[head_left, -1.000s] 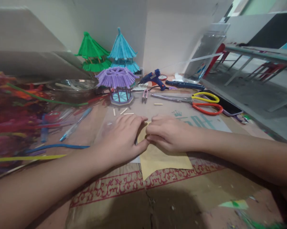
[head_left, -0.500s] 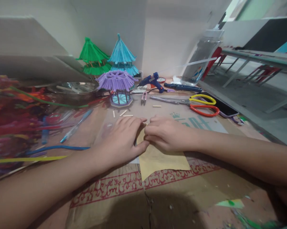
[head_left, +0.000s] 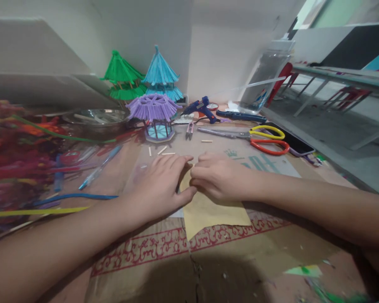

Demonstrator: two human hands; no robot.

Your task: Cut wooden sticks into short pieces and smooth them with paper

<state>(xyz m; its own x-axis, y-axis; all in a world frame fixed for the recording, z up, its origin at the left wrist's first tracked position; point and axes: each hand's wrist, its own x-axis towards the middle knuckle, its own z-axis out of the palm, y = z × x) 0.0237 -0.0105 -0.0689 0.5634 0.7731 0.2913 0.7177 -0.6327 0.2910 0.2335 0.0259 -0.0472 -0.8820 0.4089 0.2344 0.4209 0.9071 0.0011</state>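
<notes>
A sheet of yellow paper (head_left: pixel 217 214) with an uneven lower edge lies on the work surface under both hands. My left hand (head_left: pixel 164 181) rests flat along its left side, fingers stretched out and thumb reaching toward the right hand. Over the upper part of the sheet, my right hand (head_left: pixel 219 174) is closed with curled fingers; whatever they hold is hidden. Just beyond the hands lie several short pale wooden sticks (head_left: pixel 162 150), with one stick (head_left: pixel 207 141) off to the right.
Behind stand a purple pavilion model (head_left: pixel 156 118), green (head_left: pixel 121 71) and blue (head_left: pixel 160 69) ones. Scissors (head_left: pixel 268 139), small snips (head_left: pixel 189 130), a glue gun (head_left: pixel 202 108) and a phone (head_left: pixel 298 143) lie right. A metal bowl (head_left: pixel 96 122) and colourful fuzzy stems (head_left: pixel 15 160) are left.
</notes>
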